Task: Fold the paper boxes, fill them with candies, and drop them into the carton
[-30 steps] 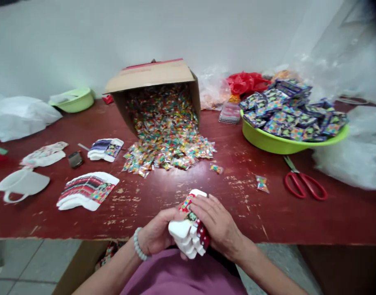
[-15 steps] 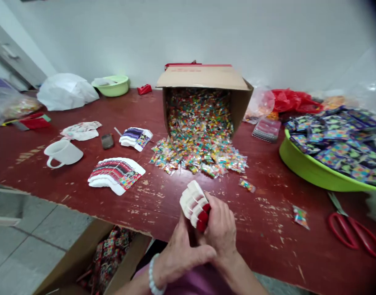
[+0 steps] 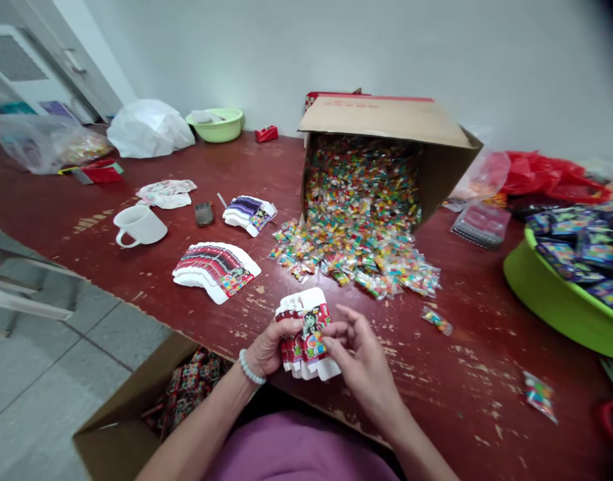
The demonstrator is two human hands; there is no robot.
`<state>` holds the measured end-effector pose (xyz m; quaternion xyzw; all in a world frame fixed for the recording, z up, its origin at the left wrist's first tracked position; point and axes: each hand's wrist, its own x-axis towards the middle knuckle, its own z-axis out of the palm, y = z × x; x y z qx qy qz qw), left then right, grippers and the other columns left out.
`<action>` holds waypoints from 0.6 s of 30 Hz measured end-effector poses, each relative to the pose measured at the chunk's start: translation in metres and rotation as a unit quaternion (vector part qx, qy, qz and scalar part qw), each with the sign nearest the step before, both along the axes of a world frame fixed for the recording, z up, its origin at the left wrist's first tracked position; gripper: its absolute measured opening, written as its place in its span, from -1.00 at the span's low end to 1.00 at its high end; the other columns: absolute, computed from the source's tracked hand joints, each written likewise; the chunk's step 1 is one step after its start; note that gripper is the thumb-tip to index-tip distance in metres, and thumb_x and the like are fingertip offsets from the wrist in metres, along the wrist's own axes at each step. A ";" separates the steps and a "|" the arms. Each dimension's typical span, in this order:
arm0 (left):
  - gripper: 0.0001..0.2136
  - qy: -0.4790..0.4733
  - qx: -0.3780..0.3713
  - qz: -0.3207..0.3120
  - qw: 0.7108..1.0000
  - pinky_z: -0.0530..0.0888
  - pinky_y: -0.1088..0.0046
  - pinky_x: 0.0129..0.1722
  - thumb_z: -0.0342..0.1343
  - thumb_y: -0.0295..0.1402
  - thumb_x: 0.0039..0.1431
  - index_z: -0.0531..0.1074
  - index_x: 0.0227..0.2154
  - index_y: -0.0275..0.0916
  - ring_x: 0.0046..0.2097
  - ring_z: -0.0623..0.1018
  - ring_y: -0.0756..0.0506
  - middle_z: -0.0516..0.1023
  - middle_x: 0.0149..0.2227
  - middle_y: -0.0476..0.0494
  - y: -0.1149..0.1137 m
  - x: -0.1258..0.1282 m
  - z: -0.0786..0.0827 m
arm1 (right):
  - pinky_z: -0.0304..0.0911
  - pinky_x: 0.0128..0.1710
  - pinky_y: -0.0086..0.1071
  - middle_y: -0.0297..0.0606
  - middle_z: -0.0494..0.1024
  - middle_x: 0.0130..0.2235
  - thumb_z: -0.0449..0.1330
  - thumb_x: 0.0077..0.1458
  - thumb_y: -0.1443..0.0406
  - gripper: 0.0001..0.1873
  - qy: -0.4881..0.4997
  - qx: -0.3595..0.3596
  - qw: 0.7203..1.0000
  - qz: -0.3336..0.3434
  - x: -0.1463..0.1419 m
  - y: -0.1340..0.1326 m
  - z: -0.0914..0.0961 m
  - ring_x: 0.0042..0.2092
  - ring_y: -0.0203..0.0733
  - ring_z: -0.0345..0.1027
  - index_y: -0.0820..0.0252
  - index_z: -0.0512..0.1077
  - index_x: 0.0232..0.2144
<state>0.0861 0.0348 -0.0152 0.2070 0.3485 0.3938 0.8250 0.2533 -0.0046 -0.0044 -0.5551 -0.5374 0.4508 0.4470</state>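
My left hand is closed around a fanned stack of flat red-and-white candy cartons, its thumb lying across their printed front. At the right edge of the stack, the thumb and bent fingers of my right hand pinch the front carton, with the index finger raised apart. A second fan of red cartons lies on the table beyond my left hand. Behind it is a smaller fan of purple cartons. Small clear candy packets spill from a cardboard box lying on its side.
A white mug and a crumpled cloth are at left. Single candy packets lie at right, near a green basin of purple packs and red-handled scissors. Below the table edge stands an open carton of red packs.
The stack has turned from its end-on position to show its printed fronts, and it is fanned out. My hands have moved apart to its two sides. The view has swung left.
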 end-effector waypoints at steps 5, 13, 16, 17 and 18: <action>-0.57 0.002 0.021 -0.051 0.999 0.51 0.20 -0.14 0.30 -0.38 -0.08 0.50 -0.08 -0.38 -0.29 0.63 -0.21 0.66 -0.27 -0.28 0.009 -0.006 -0.005 | 0.42 -0.25 -0.28 -0.17 0.52 -0.10 0.43 -0.17 0.16 -0.30 0.182 -0.150 0.971 0.039 0.008 0.030 -0.013 -0.27 -0.17 0.45 0.19 0.35 0.04; -0.61 0.187 0.084 -0.064 0.977 0.50 0.28 -0.20 0.33 -0.27 -0.04 0.49 -0.15 -0.35 -0.28 0.59 -0.16 0.62 -0.28 -0.21 0.030 -0.023 0.013 | 0.43 -0.15 -0.15 -0.16 0.60 -0.11 0.31 0.01 0.05 -0.47 0.338 -0.150 0.926 0.072 -0.034 0.029 -0.016 -0.14 -0.01 0.51 0.14 0.40 0.00; -0.44 0.342 0.159 -0.020 0.926 0.47 0.28 -0.14 0.35 -0.20 -0.10 0.40 -0.02 -0.30 -0.18 0.57 -0.19 0.59 -0.16 -0.22 0.042 -0.038 0.022 | 0.44 -0.20 -0.17 -0.15 0.59 -0.12 0.24 0.07 0.02 -0.47 0.349 -0.148 0.924 0.045 -0.059 0.035 -0.026 -0.16 -0.02 0.51 0.15 0.36 0.02; -0.36 0.416 0.184 -0.001 0.890 0.45 0.29 -0.11 0.37 -0.18 -0.14 0.36 0.03 -0.29 -0.13 0.55 -0.20 0.56 -0.11 -0.23 0.045 -0.043 0.023 | 0.44 -0.21 -0.18 -0.15 0.59 -0.12 0.21 0.10 0.02 -0.47 0.338 -0.143 0.930 0.033 -0.066 0.036 -0.031 -0.17 -0.03 0.51 0.15 0.34 0.04; -0.31 0.487 0.205 0.010 0.849 0.44 0.28 -0.09 0.38 -0.17 -0.16 0.33 0.06 -0.29 -0.09 0.53 -0.21 0.54 -0.08 -0.25 0.048 -0.049 0.024 | 0.44 -0.22 -0.19 -0.15 0.59 -0.12 0.17 0.13 0.03 -0.48 0.317 -0.132 0.939 0.023 -0.074 0.038 -0.036 -0.17 -0.04 0.51 0.15 0.32 0.05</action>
